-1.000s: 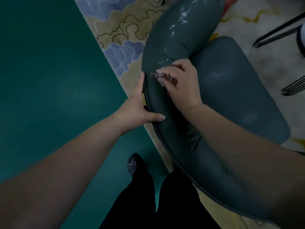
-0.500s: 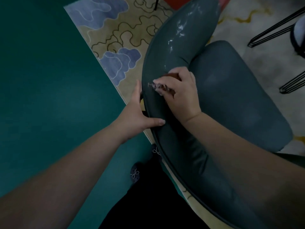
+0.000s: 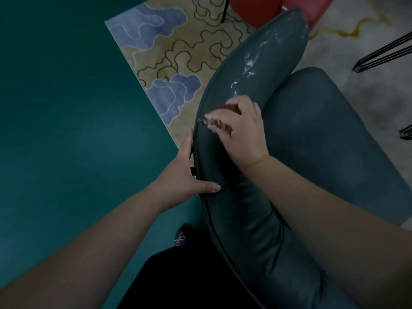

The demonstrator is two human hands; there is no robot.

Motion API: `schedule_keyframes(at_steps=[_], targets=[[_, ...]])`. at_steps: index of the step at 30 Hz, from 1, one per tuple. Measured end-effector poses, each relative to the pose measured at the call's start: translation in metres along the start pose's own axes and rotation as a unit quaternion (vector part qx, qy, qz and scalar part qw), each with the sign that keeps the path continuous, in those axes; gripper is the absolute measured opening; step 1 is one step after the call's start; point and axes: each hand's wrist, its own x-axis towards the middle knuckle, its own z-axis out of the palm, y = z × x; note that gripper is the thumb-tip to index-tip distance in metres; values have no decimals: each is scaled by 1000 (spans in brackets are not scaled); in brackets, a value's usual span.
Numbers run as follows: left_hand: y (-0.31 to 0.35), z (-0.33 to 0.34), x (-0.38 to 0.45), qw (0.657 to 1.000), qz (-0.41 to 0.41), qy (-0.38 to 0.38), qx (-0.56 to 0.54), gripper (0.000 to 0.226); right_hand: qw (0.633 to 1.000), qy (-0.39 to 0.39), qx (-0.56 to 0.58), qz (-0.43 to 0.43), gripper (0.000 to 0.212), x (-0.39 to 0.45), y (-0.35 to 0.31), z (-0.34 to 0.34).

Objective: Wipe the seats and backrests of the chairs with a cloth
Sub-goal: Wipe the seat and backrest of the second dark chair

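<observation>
Head view: steep downward, close over backrest [image 3: 256,90].

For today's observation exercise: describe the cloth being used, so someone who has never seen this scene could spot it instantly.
Find the dark teal chair on the rug, then its curved backrest. The right hand presses a small cloth there. It is reddish-brown, the only such patch on the teal, mostly hidden under the fingers.
</observation>
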Motion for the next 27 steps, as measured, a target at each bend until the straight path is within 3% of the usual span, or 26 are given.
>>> schedule_keyframes(at_steps=[5,9,13,19,22,27], targets=[[7,-5,7,1000,-4,6,25,133,998,0,58,-24,22,-68,2,-9],[9,-11,18,999,-10,2,38,134,998,32,18,-42,11,-21,8,1],[11,-20,30,999,-9,-26,42,132,998,60,-13,19,14,48,21,5],[30,-36,60,996,-2,-39,76,135,998,46,29,21,23,-24,7,7],[38,-47,77,994,-4,-60,87,134,998,57,-3,16,17,0,12,6],[51,-62,105,989,0,-112,98,133,983,123,-14,133,14,81,33,10]])
